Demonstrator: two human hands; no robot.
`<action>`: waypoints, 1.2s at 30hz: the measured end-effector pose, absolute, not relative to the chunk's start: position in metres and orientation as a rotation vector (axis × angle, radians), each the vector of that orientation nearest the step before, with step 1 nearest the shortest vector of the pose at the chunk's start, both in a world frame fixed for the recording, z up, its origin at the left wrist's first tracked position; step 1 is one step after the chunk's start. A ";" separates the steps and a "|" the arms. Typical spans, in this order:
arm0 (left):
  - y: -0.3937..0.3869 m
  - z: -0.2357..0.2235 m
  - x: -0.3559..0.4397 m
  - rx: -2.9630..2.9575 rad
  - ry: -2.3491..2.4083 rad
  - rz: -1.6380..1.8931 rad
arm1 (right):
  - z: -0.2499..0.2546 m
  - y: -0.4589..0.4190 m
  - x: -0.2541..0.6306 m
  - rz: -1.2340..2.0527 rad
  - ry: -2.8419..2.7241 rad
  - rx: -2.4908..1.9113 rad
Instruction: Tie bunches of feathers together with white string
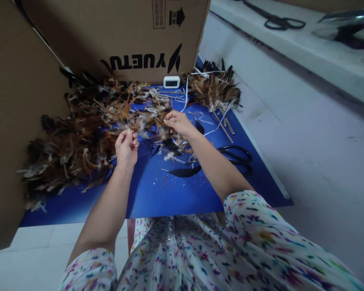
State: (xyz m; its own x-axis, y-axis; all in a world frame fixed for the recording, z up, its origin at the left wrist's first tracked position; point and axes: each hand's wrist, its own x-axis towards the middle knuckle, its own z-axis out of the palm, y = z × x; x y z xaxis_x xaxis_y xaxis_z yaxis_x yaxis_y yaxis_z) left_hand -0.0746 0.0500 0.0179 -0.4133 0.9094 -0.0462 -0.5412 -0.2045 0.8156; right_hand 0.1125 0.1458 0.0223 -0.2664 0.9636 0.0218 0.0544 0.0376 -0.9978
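Observation:
My left hand (126, 148) is closed in a pinch above the blue table (148, 194), at the right edge of a large pile of brown and black feathers (63, 153). What lies between its fingertips is too small to make out. To its right, my right hand (179, 123) is also pinched, its fingertips against a smaller spread of brown and whitish feathers (153, 115). Whether it grips one of them is hidden. Nearer me lies a single black feather (185, 171), with black-handled scissors (238, 154) partly behind my right forearm.
Cardboard boxes (91, 32) stand behind and on the left. A small white digital clock (171, 82) sits at the back. A feather bundle on sticks (214, 87) with white string lies at the back right. More scissors (280, 21) rest on the ledge (321, 44) along the right wall.

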 end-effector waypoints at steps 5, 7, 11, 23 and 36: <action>0.050 0.019 -0.074 0.550 0.968 1.789 | 0.018 0.149 0.115 1.245 -1.671 -1.186; 0.049 0.019 -0.073 0.548 0.974 1.782 | 0.016 0.150 0.119 1.050 -1.813 -1.216; 0.049 0.018 -0.073 0.560 0.965 1.780 | 0.020 0.148 0.125 0.634 -2.037 -1.246; 0.049 0.019 -0.071 0.551 0.968 1.774 | 0.036 0.137 0.129 0.408 -2.484 -1.214; 0.048 0.020 -0.070 0.545 0.949 1.765 | 0.026 0.137 0.126 0.299 -2.625 -1.226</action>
State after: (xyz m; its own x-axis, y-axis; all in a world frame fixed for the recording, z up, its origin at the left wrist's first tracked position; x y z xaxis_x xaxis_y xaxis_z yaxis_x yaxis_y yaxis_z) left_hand -0.0698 0.0481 0.0200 -0.3825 0.9214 -0.0683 -0.5656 -0.1750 0.8059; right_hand 0.1261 0.1372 0.0263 -0.6244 0.7720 0.1190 0.7254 0.6296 -0.2784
